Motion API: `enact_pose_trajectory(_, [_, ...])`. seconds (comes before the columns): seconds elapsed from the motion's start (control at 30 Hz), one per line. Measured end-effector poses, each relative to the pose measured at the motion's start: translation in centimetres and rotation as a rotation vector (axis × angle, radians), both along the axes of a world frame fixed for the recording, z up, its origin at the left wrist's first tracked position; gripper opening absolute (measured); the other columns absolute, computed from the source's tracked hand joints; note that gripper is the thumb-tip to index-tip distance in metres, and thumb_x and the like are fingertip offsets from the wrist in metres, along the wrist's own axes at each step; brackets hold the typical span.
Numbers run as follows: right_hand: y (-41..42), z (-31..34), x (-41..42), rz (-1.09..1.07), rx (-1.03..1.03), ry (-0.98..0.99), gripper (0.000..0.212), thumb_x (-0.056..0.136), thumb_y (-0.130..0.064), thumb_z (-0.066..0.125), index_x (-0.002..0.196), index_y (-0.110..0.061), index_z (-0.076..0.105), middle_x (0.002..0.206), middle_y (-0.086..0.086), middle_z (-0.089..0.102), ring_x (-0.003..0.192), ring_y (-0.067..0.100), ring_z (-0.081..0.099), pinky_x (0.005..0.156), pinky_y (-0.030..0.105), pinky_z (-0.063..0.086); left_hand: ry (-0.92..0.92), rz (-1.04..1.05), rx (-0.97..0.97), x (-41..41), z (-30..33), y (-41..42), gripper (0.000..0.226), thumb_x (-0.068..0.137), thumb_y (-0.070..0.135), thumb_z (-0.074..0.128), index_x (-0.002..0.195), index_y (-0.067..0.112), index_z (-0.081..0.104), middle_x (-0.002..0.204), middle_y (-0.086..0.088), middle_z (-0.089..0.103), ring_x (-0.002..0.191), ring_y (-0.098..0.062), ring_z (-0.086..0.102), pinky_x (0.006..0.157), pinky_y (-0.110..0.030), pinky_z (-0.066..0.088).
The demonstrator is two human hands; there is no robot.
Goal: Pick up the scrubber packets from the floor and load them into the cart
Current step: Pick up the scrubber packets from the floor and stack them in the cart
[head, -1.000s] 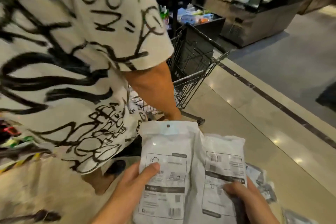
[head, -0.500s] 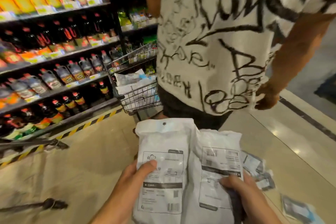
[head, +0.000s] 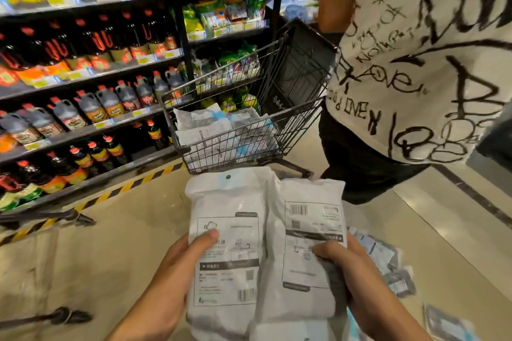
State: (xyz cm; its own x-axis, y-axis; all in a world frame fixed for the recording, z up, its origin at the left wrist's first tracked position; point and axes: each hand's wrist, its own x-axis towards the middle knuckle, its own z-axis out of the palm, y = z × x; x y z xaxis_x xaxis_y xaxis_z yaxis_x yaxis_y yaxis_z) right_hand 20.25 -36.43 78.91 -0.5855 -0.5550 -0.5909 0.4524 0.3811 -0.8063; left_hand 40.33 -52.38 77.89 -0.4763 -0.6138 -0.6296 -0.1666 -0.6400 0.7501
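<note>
Hands first: your left hand (head: 169,271) grips the left packet (head: 224,243), your right hand (head: 357,279) the right packet (head: 310,243), thumbs pressed on the labels. Both packets stand long axis up, side by side, just short of the cart (head: 299,122), already loaded with packets. A bystander (head: 415,63) crowds the cart's right side. More packets (head: 388,266) lie on the floor at right. Since half a second ago the cart has come into fuller view.

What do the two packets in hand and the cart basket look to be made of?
Left packet and right packet: likely thin matte white plastic film, since the skins crease and pucker under the left hand and right hand. Cart: dark metal wire, seemingly painted, given its thin rigid grid.
</note>
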Motion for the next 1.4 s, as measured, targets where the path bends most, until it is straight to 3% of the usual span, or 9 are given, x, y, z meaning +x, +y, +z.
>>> enact_pose_trajectory(0.23, [-7.8,-0.9,-7.1,0.054,-0.003,-0.041,0.042,0.088,-0.006,0.065,0.119,-0.033,0.071,0.112,0.005,0.079,0.108,0.032,0.073,0.104,0.064,0.051,-0.073,0.013,-0.006,-7.0,-1.2,-7.1,0.031,0.097,0.032,0.063,0.122,0.015,0.073,0.109,-0.010,0.080,0.101,-0.031,0.077,0.101,-0.052,0.054])
enact_pose_trajectory(0.43, [-14.8,-1.3,-14.4,0.073,-0.030,-0.094,0.050,0.088,0.005,0.059,0.125,-0.028,0.068,0.114,0.000,0.079,0.106,0.028,0.075,0.103,0.054,0.054,-0.070,0.031,-0.032,-14.3,-0.9,-13.3,0.032,0.098,0.033,0.063,0.124,0.017,0.072,0.111,-0.006,0.080,0.103,-0.028,0.077,0.101,-0.050,0.054])
enact_pose_trajectory(0.73, [-24.3,-1.8,-23.2,0.193,-0.009,-0.134,0.053,0.080,0.000,0.057,0.119,-0.032,0.073,0.122,0.000,0.077,0.114,0.028,0.072,0.109,0.058,0.048,-0.086,0.154,0.025,-21.3,-1.5,-21.3,0.026,0.099,0.029,0.063,0.120,0.018,0.073,0.109,-0.006,0.080,0.099,-0.028,0.078,0.103,-0.050,0.052])
enact_pose_trajectory(0.87, [-29.3,-2.5,-26.2,0.186,0.027,-0.135,0.049,0.083,0.000,0.056,0.103,-0.040,0.077,0.116,0.001,0.079,0.108,0.031,0.074,0.107,0.059,0.051,-0.115,0.183,0.075,-23.8,-2.7,-26.2,0.032,0.096,0.031,0.066,0.125,0.018,0.071,0.112,-0.007,0.080,0.105,-0.032,0.076,0.107,-0.054,0.050])
enact_pose_trajectory(1.0, [-34.6,-2.9,-28.7,0.129,-0.002,-0.144,0.050,0.076,-0.002,0.060,0.114,-0.032,0.075,0.119,0.005,0.078,0.112,0.034,0.072,0.107,0.058,0.050,-0.131,0.225,0.094,-27.0,-3.3,-32.2,0.053,0.082,0.041,0.078,0.129,0.020,0.064,0.132,0.008,0.066,0.118,-0.023,0.066,0.110,-0.047,0.045])
enact_pose_trajectory(1.1, [-38.3,-3.8,-30.5,0.047,0.015,-0.132,0.056,0.069,-0.006,0.066,0.121,-0.026,0.071,0.115,0.007,0.079,0.109,0.037,0.072,0.106,0.061,0.050,-0.131,0.169,0.096,-29.8,-3.3,-36.9,0.057,0.090,0.037,0.075,0.140,0.028,0.051,0.125,0.012,0.058,0.108,-0.023,0.060,0.101,-0.041,0.043])
enact_pose_trajectory(1.2, [-41.5,-5.2,-32.1,-0.022,0.021,-0.135,0.047,0.083,0.004,0.059,0.119,-0.025,0.069,0.107,0.008,0.080,0.101,0.037,0.075,0.101,0.060,0.054,-0.174,0.098,0.020,-32.8,-3.8,-41.9,0.022,0.090,0.043,0.075,0.104,0.032,0.062,0.101,0.012,0.069,0.080,-0.012,0.065,0.080,-0.036,0.048])
enact_pose_trajectory(1.3, [-44.3,-7.0,-33.2,-0.117,0.019,-0.200,0.044,0.084,0.000,0.058,0.119,-0.025,0.069,0.105,0.012,0.080,0.098,0.041,0.075,0.094,0.059,0.058,-0.260,-0.039,-0.083,-35.7,-5.7,-46.8,0.077,0.067,0.069,0.084,0.132,0.033,0.061,0.136,0.010,0.064,0.121,-0.020,0.065,0.099,-0.045,0.054])
enact_pose_trajectory(1.4, [-47.6,-10.4,-35.0,-0.203,0.054,-0.290,0.045,0.083,0.000,0.060,0.119,-0.027,0.067,0.103,0.015,0.079,0.096,0.044,0.074,0.083,0.054,0.061,-0.328,-0.189,-0.165,-39.4,-8.0,-52.1,0.042,0.081,0.058,0.079,0.115,0.034,0.071,0.124,0.011,0.069,0.108,-0.011,0.067,0.089,-0.034,0.055])
